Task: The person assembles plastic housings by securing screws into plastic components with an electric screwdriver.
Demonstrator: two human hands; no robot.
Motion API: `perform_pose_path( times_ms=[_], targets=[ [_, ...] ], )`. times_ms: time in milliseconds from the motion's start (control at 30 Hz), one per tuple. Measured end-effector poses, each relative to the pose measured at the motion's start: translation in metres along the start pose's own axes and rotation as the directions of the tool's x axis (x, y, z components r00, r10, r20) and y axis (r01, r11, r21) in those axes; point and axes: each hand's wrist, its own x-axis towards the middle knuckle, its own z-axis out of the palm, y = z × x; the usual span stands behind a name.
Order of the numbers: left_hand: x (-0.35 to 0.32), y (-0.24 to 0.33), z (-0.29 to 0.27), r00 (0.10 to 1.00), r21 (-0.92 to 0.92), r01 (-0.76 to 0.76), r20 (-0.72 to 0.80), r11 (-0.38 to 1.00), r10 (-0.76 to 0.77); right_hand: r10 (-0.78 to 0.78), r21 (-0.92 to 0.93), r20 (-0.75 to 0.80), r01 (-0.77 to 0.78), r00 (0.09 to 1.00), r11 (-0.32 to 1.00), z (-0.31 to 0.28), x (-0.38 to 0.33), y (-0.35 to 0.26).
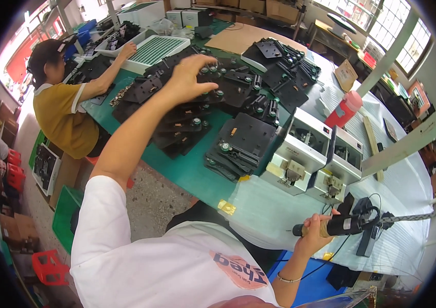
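My left hand (190, 77) reaches out over stacks of flat black plates (177, 126), its thumb and fingers spread apart with nothing between them. Small round greenish-silver parts and black brackets sit on the plates. My right hand (313, 233) is wrapped round a black electric screwdriver (342, 225) with a tan band at its grip. The tool lies nearly level, one end pointing left, a cord at the other. Between my hands, a nearer pile of black plates (243, 138) rests on the green table mat (172, 167). Right of that pile stand two white screw feeders (308, 136).
A co-worker in a mustard shirt (64, 120) reaches toward a white tray with green rows (159, 51) at the far left. A pink-red bottle (344, 109) stands behind the feeders. A pale post (408, 138) rises at the right. More black parts (285, 66) lie farther back.
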Motion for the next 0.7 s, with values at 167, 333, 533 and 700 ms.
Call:
perform_pose_path(
  times_ms=[167, 333, 533, 700],
  targets=[
    [0.004, -0.047, -0.030, 0.745, 0.449, 0.420, 0.326, 0.789, -0.582, -0.014, 0.002, 0.009, 0.014, 1.000, 1.000, -0.007, 0.003, 0.004],
    [-0.012, -0.098, -0.005, 0.797, 0.308, 0.417, 0.328, 0.855, -0.507, -0.056, 0.085, -0.009, 0.057, 0.998, 0.995, -0.010, -0.001, 0.004],
    [-0.020, -0.074, -0.027, 0.858, 0.268, 0.423, 0.191, 0.866, -0.478, -0.286, 0.354, 0.067, 0.245, 0.956, 0.903, 0.018, 0.021, -0.018],
    [-0.034, -0.024, -0.045, 0.918, 0.229, 0.355, 0.095, 0.906, -0.384, -0.426, 0.409, 0.132, 0.342, 0.895, 0.846, 0.064, 0.040, -0.022]
  ],
)
